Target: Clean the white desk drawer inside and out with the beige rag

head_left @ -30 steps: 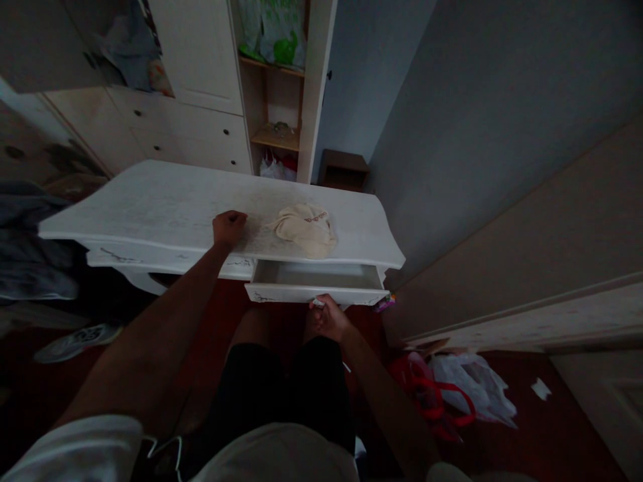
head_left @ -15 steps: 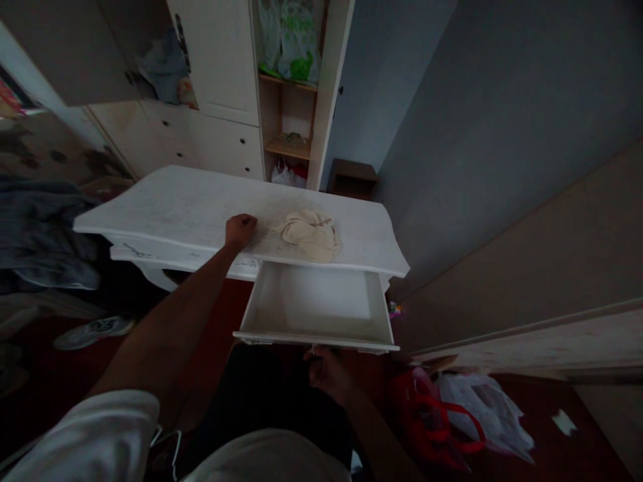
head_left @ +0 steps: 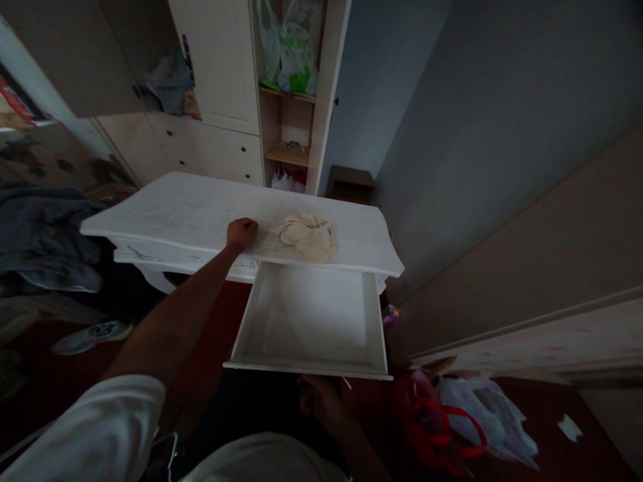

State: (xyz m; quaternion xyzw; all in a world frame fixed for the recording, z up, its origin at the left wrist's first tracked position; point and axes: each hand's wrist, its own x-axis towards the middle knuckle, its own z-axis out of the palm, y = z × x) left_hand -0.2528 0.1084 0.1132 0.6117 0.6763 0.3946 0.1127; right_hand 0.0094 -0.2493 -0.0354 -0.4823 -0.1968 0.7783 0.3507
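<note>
A white drawer (head_left: 306,314) is pulled out from beneath the white table's top (head_left: 191,201), and its inside shows bare. My right hand (head_left: 321,403) is at the outer face of the drawer front, fingers curled; the fingertips and any handle there are partly hidden below the front's edge. My left hand (head_left: 242,234) rests on the tabletop as a closed fist, with nothing visible in it. To its right lies a crumpled cream cloth (head_left: 310,237) with dark lettering, apart from the hand.
Behind the table stands a white cabinet (head_left: 226,154) with bags on its shelves. A red bag (head_left: 426,428) and a white plastic bag (head_left: 487,415) are on the floor at right. A shoe (head_left: 93,337) and grey clothing (head_left: 45,234) are at left. A wall (head_left: 502,167) borders the right side.
The drawer has come further out toward me, with my right hand moving back along with it. My left fist has stayed on the tabletop. The view has shifted slightly.
</note>
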